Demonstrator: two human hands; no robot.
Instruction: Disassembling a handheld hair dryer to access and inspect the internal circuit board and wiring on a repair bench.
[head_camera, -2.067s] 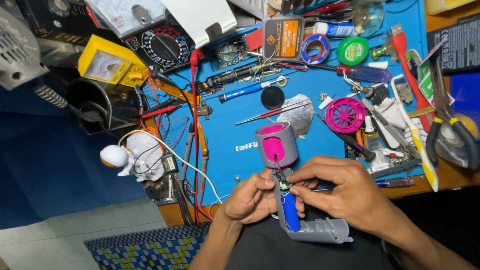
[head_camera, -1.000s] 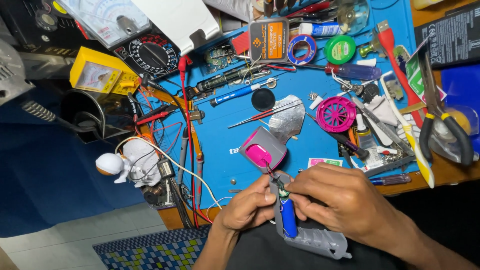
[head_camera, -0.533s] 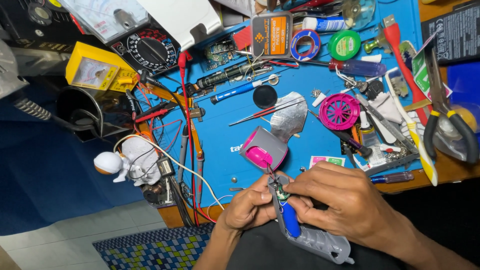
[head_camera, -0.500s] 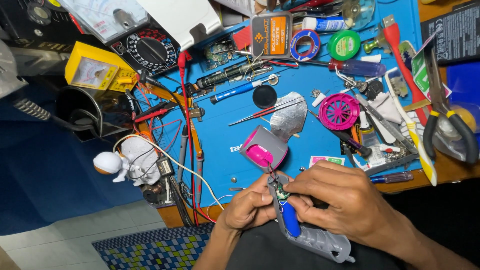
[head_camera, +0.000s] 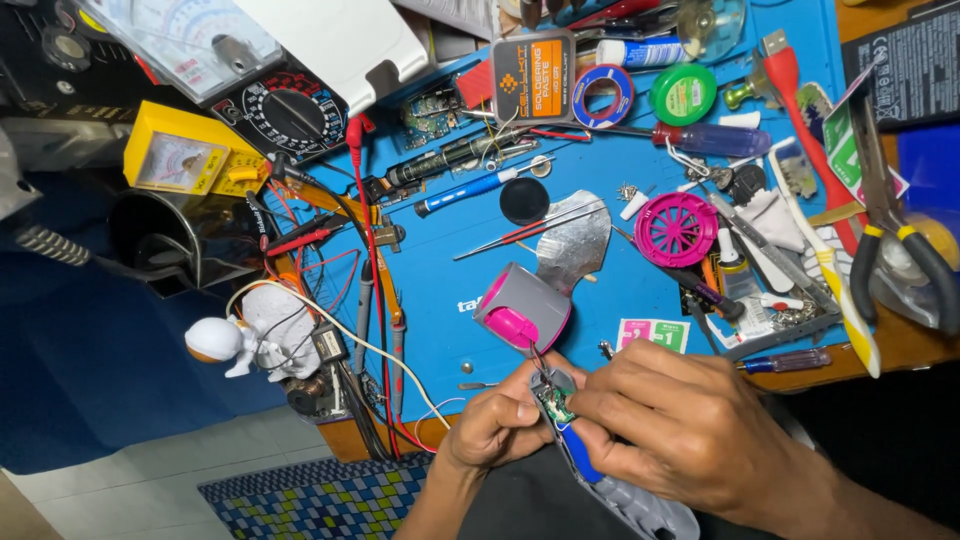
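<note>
My left hand (head_camera: 497, 425) and my right hand (head_camera: 690, 425) meet at the near edge of the blue work mat (head_camera: 600, 290). Between their fingertips sits a small green circuit board (head_camera: 553, 397) at the top of a grey handle with a blue battery (head_camera: 585, 470). Thin wires run from the board up to a grey and pink fan head (head_camera: 522, 310), which lies tilted on the mat just beyond my fingers. Both hands grip the grey handle assembly; the right hand covers most of it.
A pink fan grille (head_camera: 676, 229), a silver foil piece (head_camera: 572, 243), tweezers, screwdrivers, solder reels, pliers (head_camera: 900, 240) and a yellow meter (head_camera: 190, 160) crowd the mat. A white astronaut figure (head_camera: 245, 340) with tangled wires sits at the left edge.
The fan head has tipped from upright to lying tilted on the mat. My hands stayed together on the handle and board, shifting only slightly.
</note>
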